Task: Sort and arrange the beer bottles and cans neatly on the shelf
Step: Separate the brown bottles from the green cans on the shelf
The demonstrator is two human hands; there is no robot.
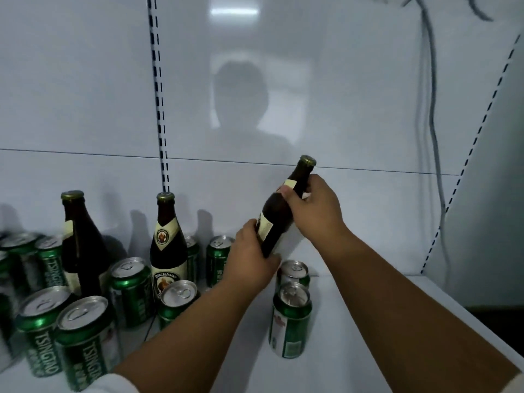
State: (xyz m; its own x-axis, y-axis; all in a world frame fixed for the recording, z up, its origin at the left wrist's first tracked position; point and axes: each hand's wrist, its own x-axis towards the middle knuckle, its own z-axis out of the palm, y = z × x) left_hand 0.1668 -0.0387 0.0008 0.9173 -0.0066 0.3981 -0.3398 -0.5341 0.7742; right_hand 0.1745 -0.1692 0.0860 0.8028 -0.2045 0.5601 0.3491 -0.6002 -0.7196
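You had the brown beer bottle (279,211) tilted above the shelf (354,302): right hand (314,208) gripped its neck, left hand (249,256) wrapped its base. Two green cans (290,319) stood just below.

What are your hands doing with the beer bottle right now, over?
Left hand grips tilted brown beer bottle low; right hand grips its neck. Bottle off the shelf. Two green cans stand right below it.
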